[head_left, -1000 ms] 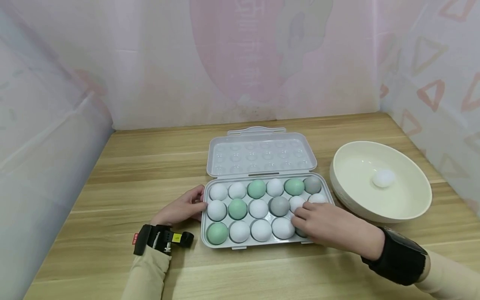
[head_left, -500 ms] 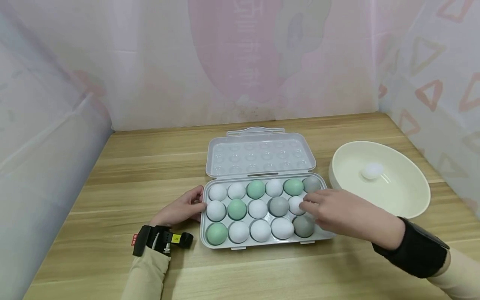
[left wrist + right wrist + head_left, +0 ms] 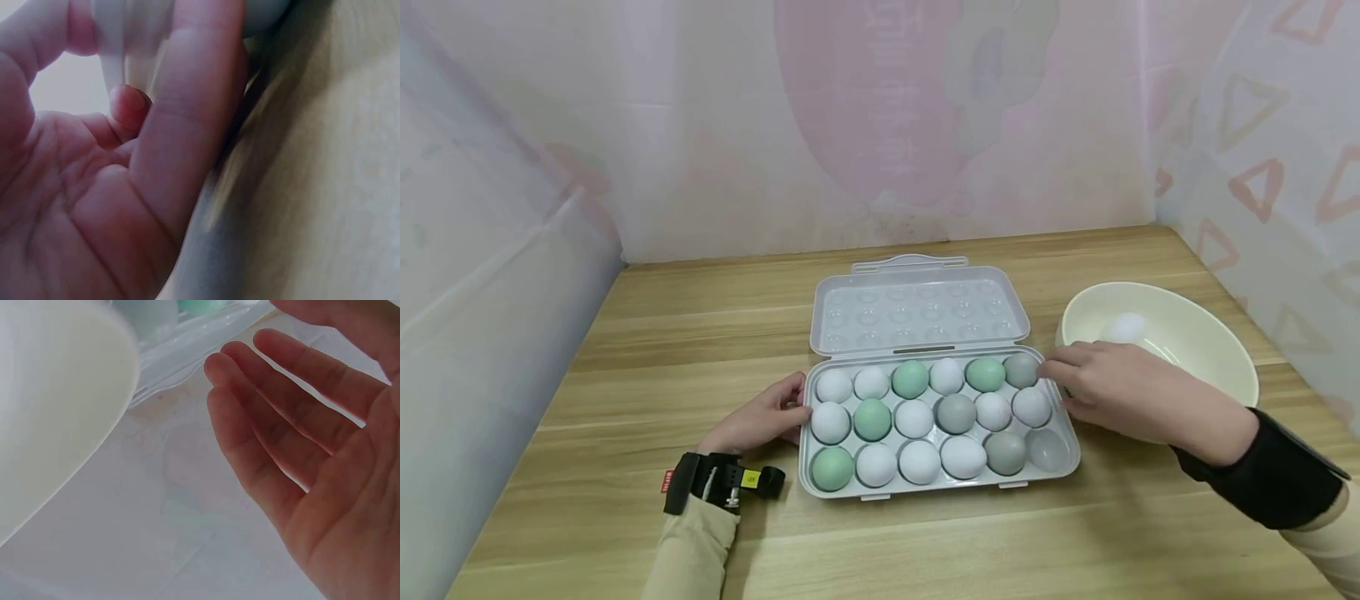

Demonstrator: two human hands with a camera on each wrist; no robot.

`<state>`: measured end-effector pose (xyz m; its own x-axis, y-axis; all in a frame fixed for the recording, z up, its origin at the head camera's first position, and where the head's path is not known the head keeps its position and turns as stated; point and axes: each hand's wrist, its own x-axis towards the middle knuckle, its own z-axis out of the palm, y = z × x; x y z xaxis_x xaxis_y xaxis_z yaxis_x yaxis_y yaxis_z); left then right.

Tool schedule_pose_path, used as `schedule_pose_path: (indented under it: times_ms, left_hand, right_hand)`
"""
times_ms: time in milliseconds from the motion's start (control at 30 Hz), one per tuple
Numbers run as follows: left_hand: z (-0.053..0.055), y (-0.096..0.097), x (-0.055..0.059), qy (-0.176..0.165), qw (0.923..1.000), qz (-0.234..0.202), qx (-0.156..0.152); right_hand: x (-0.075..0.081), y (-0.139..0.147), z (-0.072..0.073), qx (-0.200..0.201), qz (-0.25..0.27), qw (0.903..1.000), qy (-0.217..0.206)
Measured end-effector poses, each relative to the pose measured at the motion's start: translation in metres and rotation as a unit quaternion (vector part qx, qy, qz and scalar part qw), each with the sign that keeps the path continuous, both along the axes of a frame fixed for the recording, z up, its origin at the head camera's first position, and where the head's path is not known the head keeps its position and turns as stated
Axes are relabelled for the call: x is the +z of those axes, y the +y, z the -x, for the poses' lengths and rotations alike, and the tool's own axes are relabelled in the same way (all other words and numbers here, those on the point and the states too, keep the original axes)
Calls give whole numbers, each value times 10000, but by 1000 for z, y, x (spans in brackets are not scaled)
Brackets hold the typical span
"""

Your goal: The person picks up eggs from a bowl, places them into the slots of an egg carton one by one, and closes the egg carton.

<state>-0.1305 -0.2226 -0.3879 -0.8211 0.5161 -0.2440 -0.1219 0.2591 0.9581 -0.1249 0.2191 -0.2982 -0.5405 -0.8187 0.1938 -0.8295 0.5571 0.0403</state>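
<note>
A plastic egg box (image 3: 940,490) lies open on the table in the head view, its lid (image 3: 917,310) folded back. White, green and grey eggs fill its three rows, except the front right hollow (image 3: 1047,450), which holds no egg. My left hand (image 3: 763,417) grips the box's left end; in the left wrist view its curled fingers (image 3: 187,94) touch the box wall. Between the box and the cream bowl (image 3: 1213,362) hovers my right hand (image 3: 1120,390), holding nothing. The right wrist view has its fingers (image 3: 237,444) spread and gently bent. One white egg (image 3: 1123,327) lies in the bowl, partly behind that hand.
Patterned cloth walls (image 3: 700,150) enclose the wooden table (image 3: 662,333) at the back and sides. The bowl stands close to the box's right end, near the right wall. Black straps (image 3: 1255,467) circle both wrists.
My right hand has moved right and back, off the box's front right eggs towards the bowl. The egg in the bowl has rolled left. My left hand stays put.
</note>
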Motion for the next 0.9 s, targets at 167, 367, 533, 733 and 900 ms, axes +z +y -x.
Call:
schedule_pose_path:
  times_ms: [167,367,533,733,900]
  left_hand:
    - [-1,0,0,7,10000,13,1]
    - [0,0,1,1,10000,-8,-7]
    - [0,0,1,10,10000,32,-17]
    - [0,0,1,17,10000,51,-18]
    - [0,1,2,-4,10000,16,-14]
  right_hand:
    - [2,15,7,-378,-91,9991,-142]
    - [-1,33,15,-821,-194,9955,-440]
    - [-8,50,25,-1046,-338,9924,-557]
    - [-14,72,38,-1433,-571,9831,-984]
    - [-17,87,47,-1611,-610,9756,-1362]
